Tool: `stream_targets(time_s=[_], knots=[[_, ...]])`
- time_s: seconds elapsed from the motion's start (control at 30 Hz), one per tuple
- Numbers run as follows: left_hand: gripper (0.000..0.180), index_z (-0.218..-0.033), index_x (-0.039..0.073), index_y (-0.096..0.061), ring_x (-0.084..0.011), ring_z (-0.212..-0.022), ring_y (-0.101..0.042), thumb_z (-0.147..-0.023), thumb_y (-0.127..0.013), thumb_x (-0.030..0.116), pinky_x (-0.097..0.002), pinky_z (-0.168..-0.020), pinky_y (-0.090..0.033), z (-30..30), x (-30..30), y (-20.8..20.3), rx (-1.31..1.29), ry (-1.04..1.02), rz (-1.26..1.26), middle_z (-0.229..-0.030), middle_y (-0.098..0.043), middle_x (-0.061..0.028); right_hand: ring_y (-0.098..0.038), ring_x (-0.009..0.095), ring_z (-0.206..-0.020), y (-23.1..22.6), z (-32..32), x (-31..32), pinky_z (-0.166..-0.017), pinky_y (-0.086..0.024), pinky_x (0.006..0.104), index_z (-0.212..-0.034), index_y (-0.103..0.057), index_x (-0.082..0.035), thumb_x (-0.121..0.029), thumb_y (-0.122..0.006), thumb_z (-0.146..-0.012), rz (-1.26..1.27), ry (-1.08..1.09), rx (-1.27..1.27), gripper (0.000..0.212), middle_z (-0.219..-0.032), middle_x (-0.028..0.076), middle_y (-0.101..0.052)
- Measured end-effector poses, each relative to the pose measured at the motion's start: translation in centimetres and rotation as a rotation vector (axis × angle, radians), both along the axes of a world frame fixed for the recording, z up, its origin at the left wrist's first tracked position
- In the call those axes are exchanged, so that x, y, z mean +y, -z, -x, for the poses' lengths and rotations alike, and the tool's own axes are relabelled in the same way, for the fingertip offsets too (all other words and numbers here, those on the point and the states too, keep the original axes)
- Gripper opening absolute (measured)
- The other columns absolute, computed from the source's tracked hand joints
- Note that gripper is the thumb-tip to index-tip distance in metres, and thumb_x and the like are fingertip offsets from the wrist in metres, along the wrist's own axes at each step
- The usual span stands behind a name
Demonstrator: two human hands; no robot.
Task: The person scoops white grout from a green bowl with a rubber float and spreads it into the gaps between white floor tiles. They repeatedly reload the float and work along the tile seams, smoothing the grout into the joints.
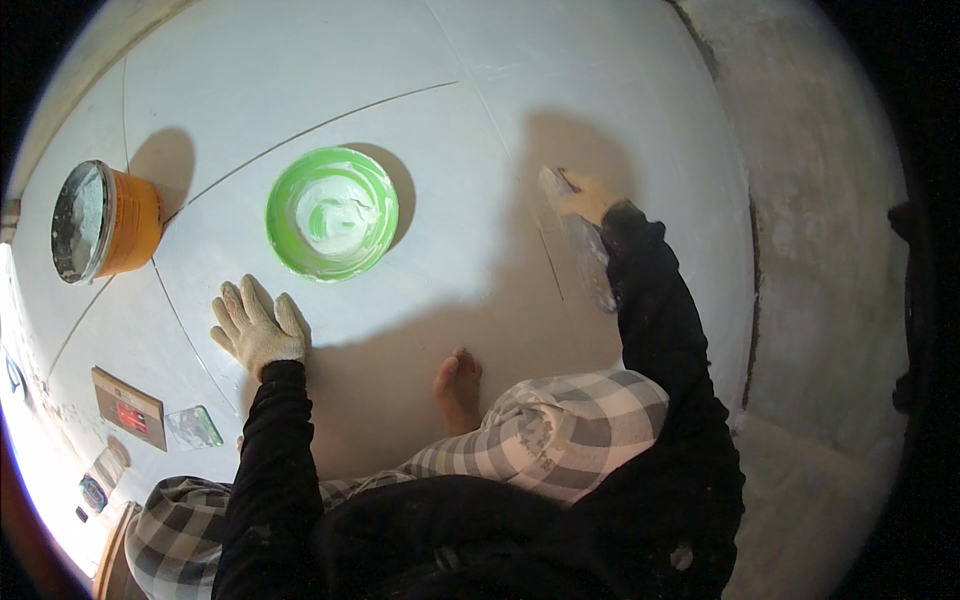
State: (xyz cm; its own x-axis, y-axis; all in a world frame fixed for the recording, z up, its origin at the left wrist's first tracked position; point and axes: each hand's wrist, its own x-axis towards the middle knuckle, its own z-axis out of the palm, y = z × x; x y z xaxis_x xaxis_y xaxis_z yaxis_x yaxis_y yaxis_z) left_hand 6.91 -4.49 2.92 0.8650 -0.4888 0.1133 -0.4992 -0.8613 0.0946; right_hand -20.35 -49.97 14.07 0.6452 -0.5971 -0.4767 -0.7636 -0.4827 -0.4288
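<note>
My left hand (258,326), in a pale knit work glove, lies flat on the light tiled floor with its fingers spread. Just beyond it stands a green bowl (283,238), its inside smeared with wet white paste. On the right, my right hand (594,200) is closed around a long, flat trowel (591,262). The blade lies at the floor beside a short dark joint line (549,262). Shadow and blur hide the fingers and the exact form of the handle.
An orange bucket (138,222) with a grey, smeared top stands at the far left. A brown cardboard piece (129,408) and a green-and-white packet (195,428) lie nearer. My bare foot (460,392) rests between my arms. A rough concrete strip (820,250) borders the tiles at right.
</note>
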Motion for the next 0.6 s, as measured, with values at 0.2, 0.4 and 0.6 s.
stream_targets(time_s=[0.2,0.4,0.6], knots=[[0.065,-0.149,0.011,-0.048,-0.0433,-0.148,-0.030,-0.095,-0.054,0.046,-0.0640,-0.118,-0.016,0.1,-0.1,0.0,-0.026,0.021,0.069,-0.157,-0.042,-0.0212,-0.065,0.034,-0.114,2.0,-5.1,7.3,-0.100,-0.052,0.0431,-0.141,-0.055,-0.008,-0.011,-0.062,-0.083,0.352,-0.105,0.343,0.058,-0.128,0.022,-0.065],[0.066,-0.149,0.010,-0.047,-0.0434,-0.149,-0.028,-0.094,-0.055,0.046,-0.0644,-0.119,-0.014,0.1,-0.1,-0.3,0.010,0.014,0.067,-0.159,-0.039,-0.0213,-0.058,0.035,-0.129,0.4,-1.6,6.1,-0.109,-0.047,0.0433,-0.148,-0.051,-0.017,-0.002,-0.058,-0.081,0.106,-0.478,0.538,0.069,-0.146,0.014,-0.057],[0.066,-0.150,0.011,-0.047,-0.0442,-0.149,-0.027,-0.094,-0.056,0.045,-0.0641,-0.119,-0.014,0.0,0.0,-0.2,0.048,0.009,0.071,-0.159,-0.039,-0.0213,-0.065,0.037,-0.117,-3.2,-7.7,-1.9,-0.098,-0.053,0.0451,-0.142,-0.057,-0.020,-0.004,-0.063,-0.078,0.426,-0.426,0.378,0.065,-0.130,0.016,-0.067]])
